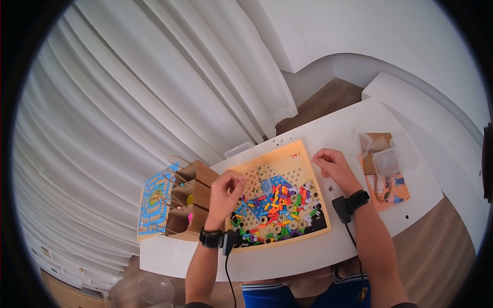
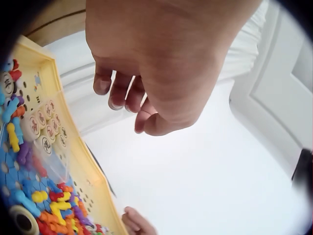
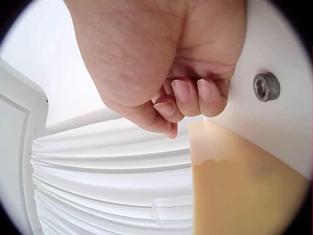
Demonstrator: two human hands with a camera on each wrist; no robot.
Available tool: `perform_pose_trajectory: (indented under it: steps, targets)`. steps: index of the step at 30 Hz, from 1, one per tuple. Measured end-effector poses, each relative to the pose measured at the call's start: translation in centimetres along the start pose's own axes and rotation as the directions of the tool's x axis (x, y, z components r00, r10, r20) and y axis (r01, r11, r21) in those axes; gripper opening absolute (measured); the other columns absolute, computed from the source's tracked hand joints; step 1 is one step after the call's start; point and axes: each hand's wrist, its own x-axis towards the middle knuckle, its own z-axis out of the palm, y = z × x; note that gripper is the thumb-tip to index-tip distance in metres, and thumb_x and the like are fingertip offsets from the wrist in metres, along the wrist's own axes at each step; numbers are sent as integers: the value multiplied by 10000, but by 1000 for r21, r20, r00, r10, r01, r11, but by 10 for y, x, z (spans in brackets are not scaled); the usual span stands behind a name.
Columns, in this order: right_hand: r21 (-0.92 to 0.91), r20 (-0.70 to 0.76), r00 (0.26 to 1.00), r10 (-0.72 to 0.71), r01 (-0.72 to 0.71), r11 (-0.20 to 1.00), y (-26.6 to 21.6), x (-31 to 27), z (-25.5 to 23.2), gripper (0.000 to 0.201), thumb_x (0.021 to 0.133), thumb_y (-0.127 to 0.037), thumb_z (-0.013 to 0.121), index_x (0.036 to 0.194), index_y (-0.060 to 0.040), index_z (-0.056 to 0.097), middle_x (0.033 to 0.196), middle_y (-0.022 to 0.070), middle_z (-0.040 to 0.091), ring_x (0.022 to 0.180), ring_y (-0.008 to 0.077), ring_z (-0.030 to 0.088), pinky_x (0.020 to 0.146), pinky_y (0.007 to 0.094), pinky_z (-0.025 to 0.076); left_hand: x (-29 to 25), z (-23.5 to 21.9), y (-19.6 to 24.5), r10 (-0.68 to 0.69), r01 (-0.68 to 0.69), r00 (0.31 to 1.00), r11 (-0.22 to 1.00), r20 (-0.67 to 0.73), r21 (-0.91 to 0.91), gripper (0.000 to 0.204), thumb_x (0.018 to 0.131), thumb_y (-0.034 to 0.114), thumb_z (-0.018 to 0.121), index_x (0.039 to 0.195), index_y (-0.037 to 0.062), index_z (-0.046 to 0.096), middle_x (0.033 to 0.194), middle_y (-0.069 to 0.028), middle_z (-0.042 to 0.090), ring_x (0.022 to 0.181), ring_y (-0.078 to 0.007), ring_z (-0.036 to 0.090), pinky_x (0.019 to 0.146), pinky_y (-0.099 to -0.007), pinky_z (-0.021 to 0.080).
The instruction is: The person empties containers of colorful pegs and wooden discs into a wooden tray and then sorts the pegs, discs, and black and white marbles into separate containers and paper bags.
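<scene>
Here the left hand (image 1: 226, 191) hovers with loosely curled, empty fingers over the peg tray (image 1: 316, 233) on the white table (image 1: 339, 128), while the right hand (image 1: 331, 163), clenched and seemingly empty, rests at its far corner, so sorting pegs (image 1: 275, 197) seems underway, next needing a precise pinch.

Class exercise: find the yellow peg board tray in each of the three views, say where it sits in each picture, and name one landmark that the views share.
Head: the yellow peg board tray lies mid-frame on the white table, between both hands.
Left wrist: along the left edge and bottom-left, under the left hand.
Right wrist: only a corner, lower right, below the right hand.
Shared landmark: the white curtain.
</scene>
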Motion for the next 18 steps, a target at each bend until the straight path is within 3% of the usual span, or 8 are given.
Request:
perform_pose_trajectory:
  steps: [2,3,5,7,13,15,16,18]
  targets:
    - [-2,5,1000,2,-2,1000,4,2,-1,105,984,-125,655,972,-23,676,708,-41,540,580,41,441,536,222,348,-26,-5,-1,-97,63,993,906,-62,-419,146,997,73,651,870,1,638,829,6,600,778,-65,554,730,-221,442]
    - [-2,7,1000,5,-5,1000,5,3,-2,105,986,-124,654,969,-22,673,710,-41,538,580,40,433,535,221,339,-36,-6,-5,-95,58,993,905,-65,-422,146,997,73,651,870,1,638,829,6,600,778,-65,554,730,-221,442]
    - [16,14,1000,14,-14,1000,1,1,-2,104,988,-119,654,968,-18,671,710,-43,533,577,39,420,530,222,328,-53,-8,-14,-225,178,974,828,-24,-532,185,1025,73,620,855,2,632,863,7,635,760,-64,547,694,-231,429]
    - [26,25,999,30,-31,999,1,0,1,103,990,-114,654,968,-15,669,711,-45,528,575,37,407,526,223,316,-57,-6,-32,-232,182,973,809,-20,-558,209,1031,104,620,841,19,627,816,11,623,710,-53,503,655,-223,390]
    - [45,6,999,34,-35,998,3,1,-1,99,1006,-101,651,981,-7,666,713,-49,511,571,35,380,521,222,295,-58,-3,-65,-204,119,979,579,-3,-807,310,1012,235,625,773,41,583,694,12,502,605,-75,350,578,-254,280]
    - [71,38,999,9,-11,997,1,0,1,104,1015,-101,642,990,-2,664,722,-50,513,569,35,368,526,218,290,-59,-1,-64,-188,111,982,612,-7,-783,348,1003,291,642,771,39,582,692,10,501,613,-80,365,585,-259,286]
    - [43,28,999,27,-28,999,1,-1,1,104,1015,-101,642,990,-2,664,722,-50,513,569,35,368,526,218,290,-61,0,-67,-180,104,984,571,-1,-815,269,1015,178,602,796,22,611,731,10,537,614,-44,350,582,-241,247]
    - [68,48,998,40,-43,997,1,1,1,93,1005,-86,636,1006,1,667,738,-51,525,587,34,375,547,215,300,-62,1,-70,-184,96,983,562,-11,-822,260,1007,168,601,790,25,613,739,8,553,615,-44,353,583,-238,247]
